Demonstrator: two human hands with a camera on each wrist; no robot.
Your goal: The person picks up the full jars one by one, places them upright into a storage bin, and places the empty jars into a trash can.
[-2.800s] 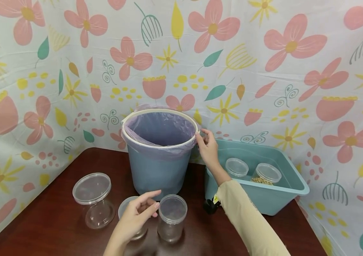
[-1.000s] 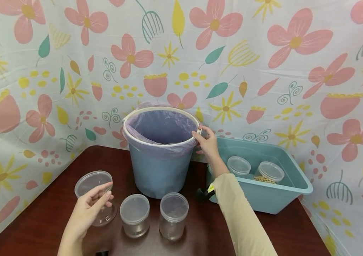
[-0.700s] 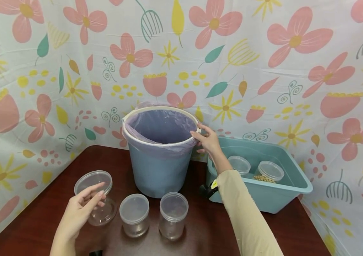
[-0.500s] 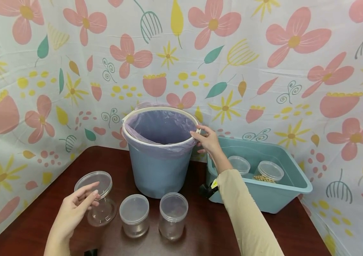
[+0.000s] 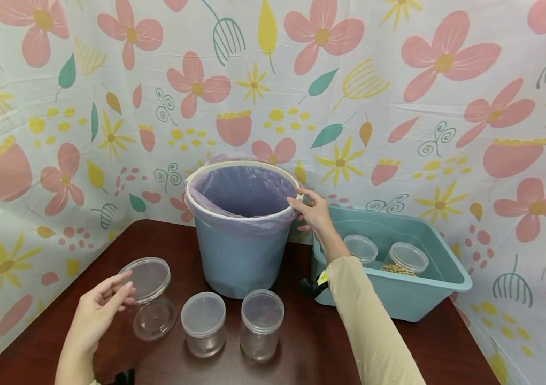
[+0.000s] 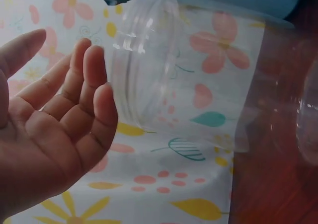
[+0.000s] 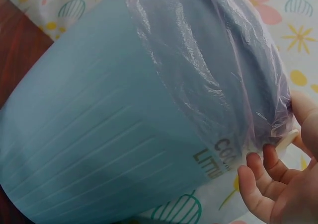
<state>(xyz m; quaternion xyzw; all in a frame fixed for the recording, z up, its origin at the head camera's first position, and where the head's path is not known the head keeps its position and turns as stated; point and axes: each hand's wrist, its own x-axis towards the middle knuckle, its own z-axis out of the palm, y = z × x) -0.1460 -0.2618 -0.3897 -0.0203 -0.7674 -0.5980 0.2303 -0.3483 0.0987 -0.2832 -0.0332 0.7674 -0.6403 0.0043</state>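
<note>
A blue trash can (image 5: pixel 241 256) with a white rim ring stands at the back middle of the table, lined with a thin purple bag (image 7: pixel 198 60). My right hand (image 5: pixel 315 214) holds its right edge, thumb and fingers pinching around the rim at a small white tab (image 7: pixel 287 140). Close to the lid of a large transparent jar (image 5: pixel 150 280) is my left hand (image 5: pixel 91 313), fingers loosely bent and holding nothing. In the left wrist view, its fingertips come right beside the ridged lid (image 6: pixel 144 60).
Two smaller transparent lidded jars, a short jar (image 5: pixel 204 323) and a taller jar (image 5: pixel 261 326), stand before the can. A blue-green tub (image 5: pixel 388 297) at right holds a lidded jar (image 5: pixel 360 248) and a jar of tan pellets (image 5: pixel 405 262). A floral cloth (image 5: pixel 273 80) hangs behind.
My left hand has moved left, from beside the small jars to the large jar. The right hand stays at the can's rim.
</note>
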